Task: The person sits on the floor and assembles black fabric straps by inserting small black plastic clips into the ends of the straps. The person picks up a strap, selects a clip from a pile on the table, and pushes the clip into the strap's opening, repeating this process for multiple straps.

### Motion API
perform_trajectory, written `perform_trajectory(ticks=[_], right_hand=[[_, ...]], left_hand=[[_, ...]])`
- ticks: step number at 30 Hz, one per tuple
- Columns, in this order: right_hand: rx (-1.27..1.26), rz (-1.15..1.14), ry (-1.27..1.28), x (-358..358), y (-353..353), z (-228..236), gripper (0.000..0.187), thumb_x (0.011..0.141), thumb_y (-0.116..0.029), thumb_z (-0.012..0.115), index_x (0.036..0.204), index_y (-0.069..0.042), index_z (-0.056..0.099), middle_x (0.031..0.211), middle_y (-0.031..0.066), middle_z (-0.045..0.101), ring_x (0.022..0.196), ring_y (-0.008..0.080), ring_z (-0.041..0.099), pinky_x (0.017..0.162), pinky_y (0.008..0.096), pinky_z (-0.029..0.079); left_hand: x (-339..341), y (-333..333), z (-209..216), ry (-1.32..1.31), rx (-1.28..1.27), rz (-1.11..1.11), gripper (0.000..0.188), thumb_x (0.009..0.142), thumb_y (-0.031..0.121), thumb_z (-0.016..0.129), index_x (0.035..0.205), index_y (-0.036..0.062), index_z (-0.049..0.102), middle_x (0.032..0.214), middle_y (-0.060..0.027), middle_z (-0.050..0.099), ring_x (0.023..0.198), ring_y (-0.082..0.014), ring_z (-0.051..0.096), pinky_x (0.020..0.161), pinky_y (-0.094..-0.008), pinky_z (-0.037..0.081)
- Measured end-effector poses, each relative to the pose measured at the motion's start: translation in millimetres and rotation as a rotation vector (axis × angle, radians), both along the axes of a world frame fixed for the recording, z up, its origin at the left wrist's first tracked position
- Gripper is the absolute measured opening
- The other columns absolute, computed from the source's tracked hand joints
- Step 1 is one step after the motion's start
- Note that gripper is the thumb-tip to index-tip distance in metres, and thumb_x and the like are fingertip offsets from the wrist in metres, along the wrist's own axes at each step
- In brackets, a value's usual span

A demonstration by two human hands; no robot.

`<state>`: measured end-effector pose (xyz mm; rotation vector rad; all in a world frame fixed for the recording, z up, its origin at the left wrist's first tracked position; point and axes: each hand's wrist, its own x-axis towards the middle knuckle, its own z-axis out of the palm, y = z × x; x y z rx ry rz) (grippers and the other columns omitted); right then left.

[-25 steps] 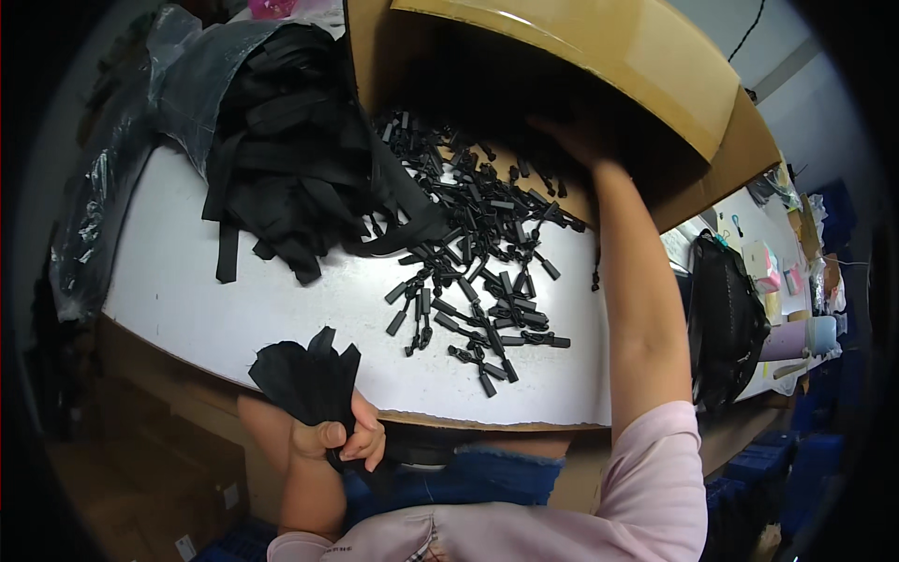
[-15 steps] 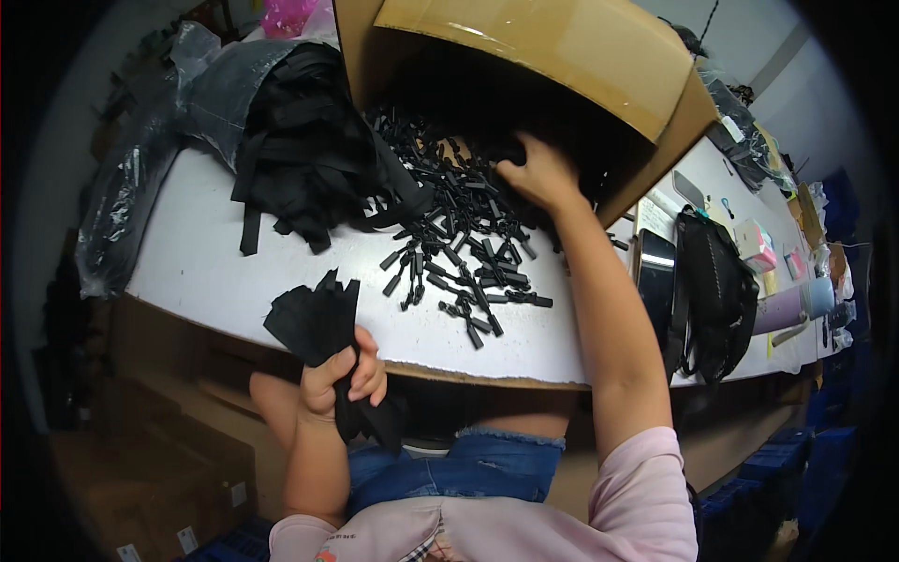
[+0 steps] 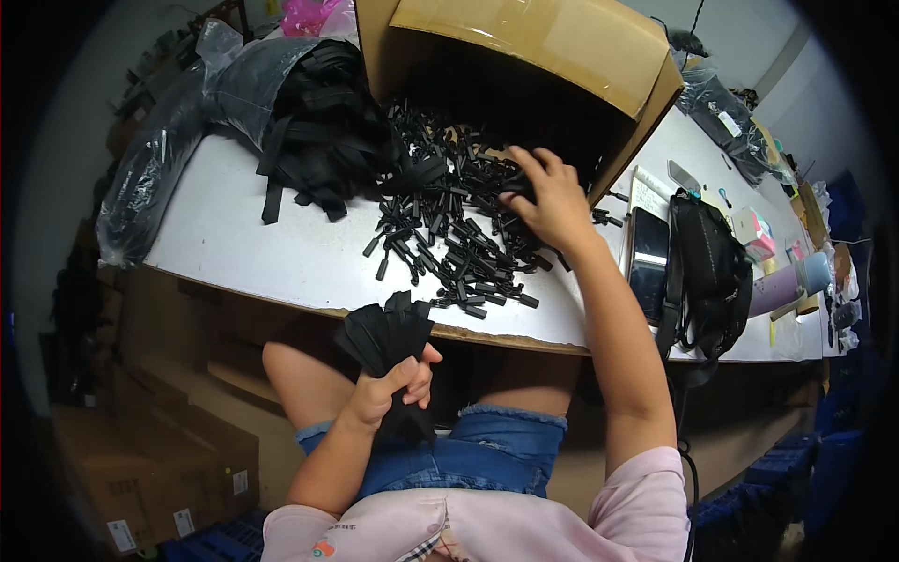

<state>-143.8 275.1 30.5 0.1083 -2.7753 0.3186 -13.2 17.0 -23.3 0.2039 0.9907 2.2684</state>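
Observation:
A bundle of black fabric straps (image 3: 382, 330) is gripped in my left hand (image 3: 391, 386), just off the table's front edge. Its upper ends fan out above my thumb, and the lower ends hang over my lap. My right hand (image 3: 558, 204) is at the mouth of a cardboard box (image 3: 538, 47), over the right side of a heap of small black plastic buckle-like pieces (image 3: 459, 248). Its thumb and fingers are spread. Black pieces show between them, but whether any is held is unclear. The heap spreads from the dark inside of the box onto the white table (image 3: 234, 253).
More black straps (image 3: 323, 131) spill from a clear plastic bag (image 3: 239, 98) left of the box. On the right lie a phone (image 3: 648, 258), a black bag (image 3: 707, 272) and a purple bottle (image 3: 779, 290). Brown cartons (image 3: 140, 468) stand on the floor at lower left.
My right hand has come partly out of the box, and its fingers now show spread. My left hand with the straps has shifted right. The whole view has shifted slightly.

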Motion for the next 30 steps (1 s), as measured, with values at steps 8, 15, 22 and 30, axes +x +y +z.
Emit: perform_trajectory(ticks=[8,15,22,30], right_hand=[[0.106,0.039,0.009,47,8,-6,0.057,0.075,-0.026,0.058,0.122,-0.002,0.037,0.120,0.0231,0.039,0.111,0.0344,0.038,0.091,0.0381,0.033],[-0.691,0.287,0.044,145,-70,-13,0.025,0.065,-0.004,0.066,0.087,0.001,0.058,0.071,0.0101,0.057,0.062,0.0219,0.055,0.054,0.0280,0.044],[-1.337,0.227,-0.220,156,-92,-31,0.003,0.075,0.001,0.059,0.076,0.003,0.057,0.064,0.0061,0.056,0.048,0.0058,0.049,0.041,0.0165,0.038],[-1.194,0.359,-0.257,158,-102,-39,0.006,0.075,-0.001,0.059,0.078,0.003,0.056,0.061,0.0051,0.054,0.049,0.0069,0.048,0.043,0.0185,0.038]], left_hand=[[4,24,1,-0.159,-0.072,0.035,0.020,0.083,0.014,0.051,0.094,-0.0035,0.051,0.067,-0.0069,0.052,0.053,-0.0112,0.048,0.058,-0.0272,0.046],[10,22,-10,-0.067,-0.172,-0.040,0.016,0.082,0.011,0.052,0.092,-0.0018,0.051,0.064,-0.0028,0.048,0.052,-0.0082,0.044,0.053,-0.0240,0.044],[17,19,-6,-0.001,-0.180,0.159,0.015,0.079,0.009,0.056,0.090,0.0016,0.049,0.075,-0.0041,0.049,0.058,-0.0090,0.047,0.055,-0.0223,0.043],[17,12,-5,0.255,-0.323,0.366,0.012,0.080,0.009,0.055,0.089,0.0030,0.049,0.084,-0.0045,0.049,0.077,-0.0100,0.048,0.067,-0.0226,0.041]])
